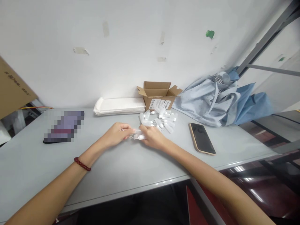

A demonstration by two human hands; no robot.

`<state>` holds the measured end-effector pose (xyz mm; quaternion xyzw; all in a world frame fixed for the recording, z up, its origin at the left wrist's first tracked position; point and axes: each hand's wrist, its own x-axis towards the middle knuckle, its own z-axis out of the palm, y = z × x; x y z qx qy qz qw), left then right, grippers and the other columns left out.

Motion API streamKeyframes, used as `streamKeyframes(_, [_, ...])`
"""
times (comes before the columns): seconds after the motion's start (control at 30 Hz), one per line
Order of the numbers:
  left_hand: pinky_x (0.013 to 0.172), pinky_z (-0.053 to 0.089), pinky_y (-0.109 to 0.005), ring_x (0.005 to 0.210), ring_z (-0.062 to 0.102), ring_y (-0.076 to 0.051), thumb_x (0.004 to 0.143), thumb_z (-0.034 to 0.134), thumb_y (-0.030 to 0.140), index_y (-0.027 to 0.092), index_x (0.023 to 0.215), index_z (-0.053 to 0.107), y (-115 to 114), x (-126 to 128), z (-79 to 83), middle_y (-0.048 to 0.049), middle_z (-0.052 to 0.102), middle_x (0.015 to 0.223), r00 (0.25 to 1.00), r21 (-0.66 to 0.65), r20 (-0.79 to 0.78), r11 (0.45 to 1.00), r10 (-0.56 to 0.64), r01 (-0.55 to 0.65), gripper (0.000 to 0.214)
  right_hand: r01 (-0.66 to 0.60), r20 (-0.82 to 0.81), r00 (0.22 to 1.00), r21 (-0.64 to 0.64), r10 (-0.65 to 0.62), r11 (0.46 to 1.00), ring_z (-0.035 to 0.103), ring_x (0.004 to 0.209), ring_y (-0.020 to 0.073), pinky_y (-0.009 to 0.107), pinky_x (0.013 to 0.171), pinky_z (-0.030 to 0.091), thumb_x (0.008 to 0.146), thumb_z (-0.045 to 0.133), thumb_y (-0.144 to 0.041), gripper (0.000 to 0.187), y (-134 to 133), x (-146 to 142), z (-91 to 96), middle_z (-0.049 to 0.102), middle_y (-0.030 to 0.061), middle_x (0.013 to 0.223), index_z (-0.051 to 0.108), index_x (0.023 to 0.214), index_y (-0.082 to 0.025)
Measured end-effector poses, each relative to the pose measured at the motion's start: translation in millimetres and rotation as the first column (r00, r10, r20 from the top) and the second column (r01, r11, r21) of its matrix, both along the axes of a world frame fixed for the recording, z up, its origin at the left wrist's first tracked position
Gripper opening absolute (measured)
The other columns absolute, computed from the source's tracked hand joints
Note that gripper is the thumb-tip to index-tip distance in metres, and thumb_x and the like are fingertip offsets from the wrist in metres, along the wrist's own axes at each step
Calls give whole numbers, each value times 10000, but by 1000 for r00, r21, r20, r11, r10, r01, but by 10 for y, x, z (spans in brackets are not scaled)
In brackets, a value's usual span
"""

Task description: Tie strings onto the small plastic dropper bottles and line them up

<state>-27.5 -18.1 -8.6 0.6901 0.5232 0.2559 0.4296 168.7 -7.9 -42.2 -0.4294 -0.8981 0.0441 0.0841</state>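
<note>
My left hand [119,132] is closed in a pinch near the middle of the table, a red beaded bracelet [82,164] on its wrist. Facing it, my right hand [152,136] is closed around small clear-and-white plastic pieces [140,136] that look like little tubes with white ends. A thin loop hangs between the two hands, and its exact form is too small to make out. What the left fingertips grip is mostly hidden. Just behind my right hand lies a loose pile of similar translucent white tubes [168,126].
Behind the pile stands an open cardboard box [150,101], beside a stack of flat white sleeves [119,106]. A phone [202,139] lies to the right, below crumpled light-blue fabric [203,100]. On the left is a blurred-out flat object [64,127]. The grey table [131,168] meets a white wall.
</note>
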Motion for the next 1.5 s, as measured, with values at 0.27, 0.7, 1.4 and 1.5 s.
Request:
streamKeyframes(0.27, [437, 202, -229, 414, 248, -60, 823, 542, 522, 142, 593, 570, 38, -20, -110, 56, 346, 496, 982, -299, 188, 954, 37, 22, 445, 11, 139, 990, 64, -20, 998, 644, 780, 250, 313, 612, 433, 823, 452, -121, 267, -61, -50, 57, 650, 148, 1014, 496, 1086, -135])
streamKeyframes(0.7, [426, 328, -231, 414, 371, -73, 813, 585, 437, 163, 575, 514, 3, -1, -7, 34, 437, 531, 987, -201, 151, 980, 49, -18, 370, 19, 104, 994, 67, -26, 998, 653, 824, 264, 313, 612, 431, 832, 476, -174, 262, -21, -29, 29, 663, 128, 1040, 482, 1092, -145])
streamKeyframes(1.4, [384, 330, -206, 376, 360, -69, 785, 648, 493, 191, 774, 568, 4, -41, -21, 78, 399, 498, 995, -153, 88, 988, 38, -24, 313, 32, 123, 992, 71, -41, 997, 652, 824, 265, 309, 594, 428, 811, 489, -171, 293, -22, -29, 44, 665, 116, 1053, 476, 1103, -149])
streamKeyframes(1.5, [370, 334, -210, 393, 335, -56, 807, 621, 479, 171, 619, 499, 7, -31, -46, 52, 401, 558, 986, -183, 160, 983, 39, -9, 381, 32, 132, 990, 68, -41, 997, 652, 829, 272, 319, 603, 434, 814, 481, -173, 299, -35, -37, 62, 664, 116, 1060, 479, 1112, -147])
